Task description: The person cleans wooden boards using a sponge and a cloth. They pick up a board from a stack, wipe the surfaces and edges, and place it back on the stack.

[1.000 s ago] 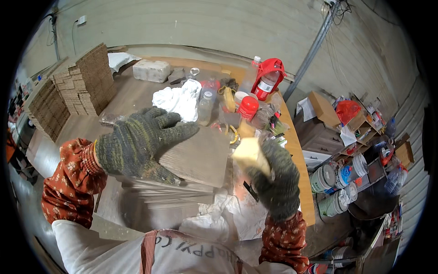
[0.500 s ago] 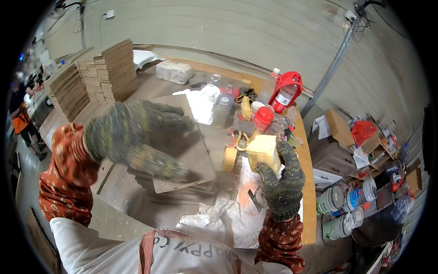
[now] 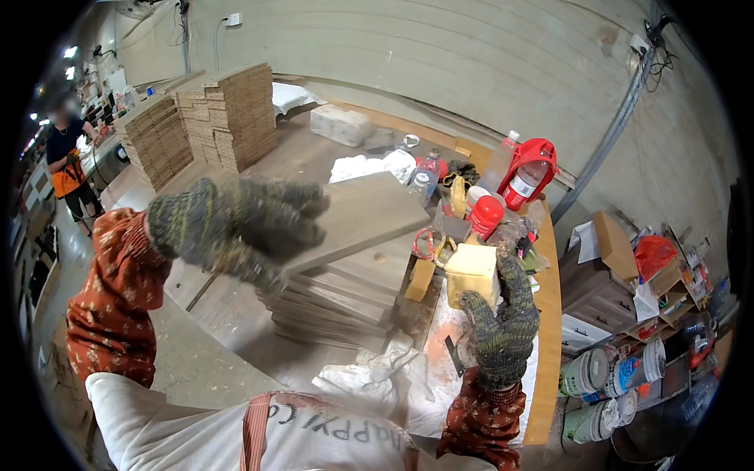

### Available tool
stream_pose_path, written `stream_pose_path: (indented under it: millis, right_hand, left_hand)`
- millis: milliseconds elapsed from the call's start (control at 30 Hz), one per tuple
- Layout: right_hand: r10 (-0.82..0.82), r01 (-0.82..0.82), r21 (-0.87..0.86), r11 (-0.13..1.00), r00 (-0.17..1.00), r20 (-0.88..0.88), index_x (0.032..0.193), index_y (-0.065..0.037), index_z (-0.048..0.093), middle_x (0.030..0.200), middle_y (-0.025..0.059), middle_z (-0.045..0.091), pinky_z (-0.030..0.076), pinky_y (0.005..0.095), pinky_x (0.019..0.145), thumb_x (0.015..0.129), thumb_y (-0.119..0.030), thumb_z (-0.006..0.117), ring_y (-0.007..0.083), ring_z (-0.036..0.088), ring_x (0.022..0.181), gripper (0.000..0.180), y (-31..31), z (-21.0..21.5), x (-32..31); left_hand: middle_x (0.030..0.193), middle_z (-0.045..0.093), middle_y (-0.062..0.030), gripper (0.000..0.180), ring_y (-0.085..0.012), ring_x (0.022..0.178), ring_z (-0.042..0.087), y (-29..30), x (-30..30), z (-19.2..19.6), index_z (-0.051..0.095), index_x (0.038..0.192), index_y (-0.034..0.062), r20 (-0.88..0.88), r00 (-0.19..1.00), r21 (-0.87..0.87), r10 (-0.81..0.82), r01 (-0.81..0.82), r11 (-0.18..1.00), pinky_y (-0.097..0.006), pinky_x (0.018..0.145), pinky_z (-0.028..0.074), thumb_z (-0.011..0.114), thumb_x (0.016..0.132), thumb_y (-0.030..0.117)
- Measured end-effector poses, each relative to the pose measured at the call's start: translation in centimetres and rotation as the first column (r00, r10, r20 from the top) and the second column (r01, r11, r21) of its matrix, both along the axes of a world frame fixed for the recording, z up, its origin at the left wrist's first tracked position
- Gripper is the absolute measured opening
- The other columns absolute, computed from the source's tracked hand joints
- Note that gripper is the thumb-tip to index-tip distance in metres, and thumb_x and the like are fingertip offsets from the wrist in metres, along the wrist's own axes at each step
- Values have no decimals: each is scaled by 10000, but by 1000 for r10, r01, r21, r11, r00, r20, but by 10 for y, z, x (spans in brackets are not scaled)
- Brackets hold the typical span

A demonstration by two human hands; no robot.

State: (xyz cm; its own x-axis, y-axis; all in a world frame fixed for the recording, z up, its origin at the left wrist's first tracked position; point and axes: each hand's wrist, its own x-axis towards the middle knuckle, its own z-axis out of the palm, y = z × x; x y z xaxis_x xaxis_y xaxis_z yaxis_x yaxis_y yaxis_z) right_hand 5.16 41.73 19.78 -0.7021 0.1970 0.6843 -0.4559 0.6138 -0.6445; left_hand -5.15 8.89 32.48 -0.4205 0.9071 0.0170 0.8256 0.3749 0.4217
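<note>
My left hand (image 3: 236,224), in a dark green knitted glove, is slightly blurred with its fingers stretched out. It overlaps the left end of the top wooden board (image 3: 365,216); whether it presses on the board I cannot tell. That board lies askew on a stack of similar flat boards (image 3: 334,310). On the right, my gloved right hand (image 3: 505,334) grips a pale yellow block (image 3: 471,275) between thumb and fingers. Under and beside that hand lie a stained white sheet (image 3: 446,334) and a thin dark blade-like tool (image 3: 455,355).
Tall stacks of boards (image 3: 239,118) stand at the far left. Bottles, a red-capped container (image 3: 486,216) and a red bag (image 3: 542,157) crowd the table's right side. A white rag (image 3: 369,381) lies near me. Paint buckets (image 3: 585,370) stand beyond the right edge. Another person (image 3: 67,157) stands far left.
The top board has turned and shifted, baring more of the stack beneath. My left hand has drawn back toward the board's left end. My right hand still grips the yellow block. The view has swung left.
</note>
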Motion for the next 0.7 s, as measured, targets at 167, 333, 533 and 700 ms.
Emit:
stream_pose_path:
  millis: [167,333,533,700]
  right_hand:
    - [59,-59,-14,998,998,-22,1255,44,527,1188,223,602,494,406,930,737,-94,794,326,611,1084,599,-13,4,-3]
    - [-63,93,265,960,991,-121,1287,49,516,1205,211,600,489,406,938,775,-104,748,324,598,1109,583,-35,25,13]
    - [66,48,718,694,989,-130,1299,-5,530,1304,178,553,432,427,982,842,-245,677,324,544,1184,537,-109,63,10]
    - [257,6,824,567,949,-183,1363,-19,477,1329,218,503,470,441,876,876,-233,531,320,552,1116,535,-158,55,-2]
  left_hand:
    - [1268,600,-154,327,-287,1213,542,-20,-24,-39,627,1214,62,-51,963,247,265,-245,938,-415,1020,437,614,917,198]
    - [1163,661,-82,281,-257,1038,634,-16,-39,-59,678,1122,145,-218,908,349,357,-269,897,-379,921,498,604,924,329]
    - [1098,679,-128,293,-284,1017,644,-15,-32,-54,683,1106,75,-192,903,349,385,-304,887,-383,895,511,631,904,282]
    - [1062,687,-135,279,-286,979,657,-13,-35,-52,690,1077,72,-200,907,350,371,-287,892,-385,867,521,638,900,281]
